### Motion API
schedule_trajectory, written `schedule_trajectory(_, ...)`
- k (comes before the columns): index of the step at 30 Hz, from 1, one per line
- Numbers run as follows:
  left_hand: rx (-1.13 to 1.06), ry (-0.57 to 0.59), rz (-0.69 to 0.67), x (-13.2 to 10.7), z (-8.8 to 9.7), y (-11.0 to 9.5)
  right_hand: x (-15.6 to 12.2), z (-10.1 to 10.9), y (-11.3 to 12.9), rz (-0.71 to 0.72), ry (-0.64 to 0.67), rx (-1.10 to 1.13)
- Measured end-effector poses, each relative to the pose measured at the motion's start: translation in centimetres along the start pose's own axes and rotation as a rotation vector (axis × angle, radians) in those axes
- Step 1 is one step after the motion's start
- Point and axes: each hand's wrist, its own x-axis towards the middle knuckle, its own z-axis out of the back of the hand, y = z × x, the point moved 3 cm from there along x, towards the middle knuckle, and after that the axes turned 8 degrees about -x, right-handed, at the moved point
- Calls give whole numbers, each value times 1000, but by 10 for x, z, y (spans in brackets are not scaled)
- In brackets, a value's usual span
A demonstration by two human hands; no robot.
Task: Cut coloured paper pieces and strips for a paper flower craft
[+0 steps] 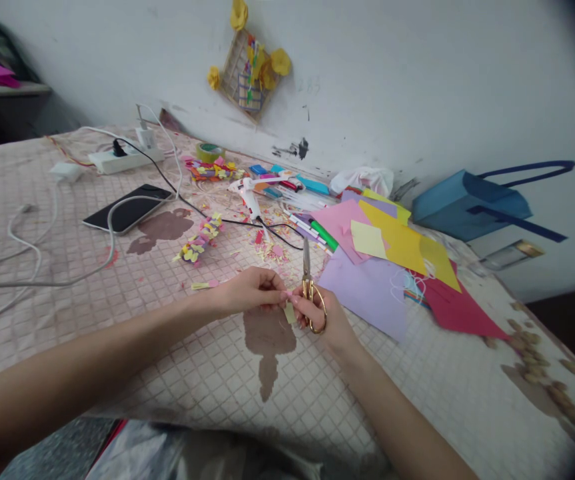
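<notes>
My left hand (253, 289) pinches one end of a small pink paper piece (288, 294) between thumb and fingertips. Against the same piece press the thumb and fingertips of my right hand (328, 319), which also carries gold-handled scissors (308, 270) with the blades pointing up and away. A pale yellow paper strip (290, 312) hangs below my fingertips. Just left of my left hand, another yellow and pink strip (202, 285) lies on the tablecloth. Beyond it is a fluffy garland of yellow, pink and purple paper (200, 239).
A white glue gun (246, 197) stands among paper scraps, its black cord crossing the table. Coloured sheets (367, 293) and a green marker (324, 235) lie to the right. At left are a dark tablet (126, 208), white cables and a power strip (124, 160). A blue bag (467, 203) leans on the wall.
</notes>
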Motion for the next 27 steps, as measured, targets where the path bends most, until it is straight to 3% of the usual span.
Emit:
schedule_trajectory(8,89,42,7,0,1,-1,0,2,4,13,-6,-92)
schedule_trajectory(12,93,9,2,0,1,-2,0,2,7,30,27,-143)
schedule_trajectory(27,-94,-25,40,0,0,1,-1,-1,1,12,-38,-61)
